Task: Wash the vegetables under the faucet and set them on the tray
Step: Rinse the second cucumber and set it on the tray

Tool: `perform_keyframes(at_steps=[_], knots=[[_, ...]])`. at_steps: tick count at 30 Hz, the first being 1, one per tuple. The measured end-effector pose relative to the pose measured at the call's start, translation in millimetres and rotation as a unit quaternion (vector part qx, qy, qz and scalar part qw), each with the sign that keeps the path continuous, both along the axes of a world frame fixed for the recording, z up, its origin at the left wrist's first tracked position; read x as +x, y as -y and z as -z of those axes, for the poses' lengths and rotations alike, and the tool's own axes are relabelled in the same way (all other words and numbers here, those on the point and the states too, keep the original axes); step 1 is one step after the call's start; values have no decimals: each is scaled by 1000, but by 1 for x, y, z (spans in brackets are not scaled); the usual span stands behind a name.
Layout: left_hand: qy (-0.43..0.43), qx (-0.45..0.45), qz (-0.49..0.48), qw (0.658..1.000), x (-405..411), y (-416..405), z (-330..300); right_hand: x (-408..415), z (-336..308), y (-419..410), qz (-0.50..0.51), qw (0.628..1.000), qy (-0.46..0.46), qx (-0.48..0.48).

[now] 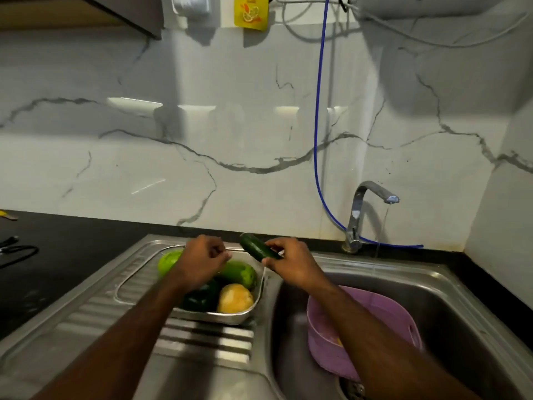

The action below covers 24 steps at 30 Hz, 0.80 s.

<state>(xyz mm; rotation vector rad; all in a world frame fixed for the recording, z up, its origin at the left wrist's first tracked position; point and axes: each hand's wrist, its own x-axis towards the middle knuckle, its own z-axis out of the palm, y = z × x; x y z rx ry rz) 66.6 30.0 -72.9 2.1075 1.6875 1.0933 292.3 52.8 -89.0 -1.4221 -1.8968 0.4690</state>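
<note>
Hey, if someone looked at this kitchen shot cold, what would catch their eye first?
Probably the right hand holding a dark green cucumber above the steel tray of vegetables on the drainboard, left of the basin. Next, the faucet at the back right running a thin stream, and the purple tub in the sink.

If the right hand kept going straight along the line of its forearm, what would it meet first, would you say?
The right hand, holding the cucumber, points up-left toward the back of the sink. It would probably meet the sink's rear rim, then the marble wall; depth is unclear. The faucet stands off to its right.
</note>
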Motion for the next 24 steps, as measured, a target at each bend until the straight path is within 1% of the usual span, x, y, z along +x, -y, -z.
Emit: perform_keyframes(at_steps=[3,7,12,17,19,24], knots=[[12,20,-25,999,-32,10,-4,-33,-10,1,-37,999,20,-5],[28,27,-25,999,-59,16,-3,-76,-11,1,-58,998,30,-14],[21,8,-65,998,-95,24,13,-115,5,-3,-64,997,31,-39],[-9,-6,-80,997,-111,31,15,-135,10,-9,-39,994,93,-27],[-17,-10,-85,996,-110,30,15,-138,13,-11,-31,995,86,-45],[-38,0,-88,995,-97,27,10,-136,22,-25,-64,992,42,-96]])
